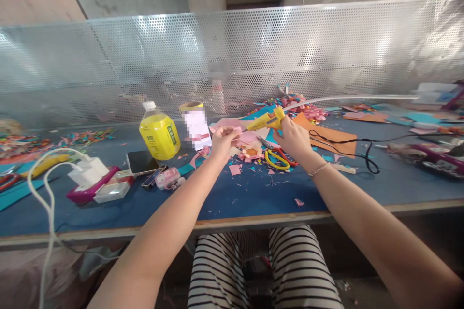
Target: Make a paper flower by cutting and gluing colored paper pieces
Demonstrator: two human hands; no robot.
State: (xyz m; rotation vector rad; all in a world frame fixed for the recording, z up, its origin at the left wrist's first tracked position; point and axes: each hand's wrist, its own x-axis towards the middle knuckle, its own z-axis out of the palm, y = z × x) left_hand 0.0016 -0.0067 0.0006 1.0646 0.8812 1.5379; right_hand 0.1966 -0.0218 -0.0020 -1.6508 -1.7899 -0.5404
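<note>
My right hand (pixel 293 139) is closed around a yellow glue gun (pixel 266 120), whose tip points left. A long pale glue stick (pixel 344 98) sticks out of its back end. Close to the nozzle, my left hand (pixel 224 141) pinches a small piece of pink paper (pixel 237 131). Whether the tip touches the paper I cannot tell. Under and around both hands lie pink paper scraps (pixel 252 154). Scissors with yellow handles (pixel 277 160) rest just below the right hand, beside a red handle.
A yellow bottle (pixel 159 133) and a lit phone (pixel 197 129) stand left of my hands. Further left are a power strip with white plugs (pixel 89 174) and a dark phone (pixel 142 161). Orange paper (pixel 331 137) and a black cord (pixel 362 144) lie right. A perforated metal panel (pixel 253 48) closes the back.
</note>
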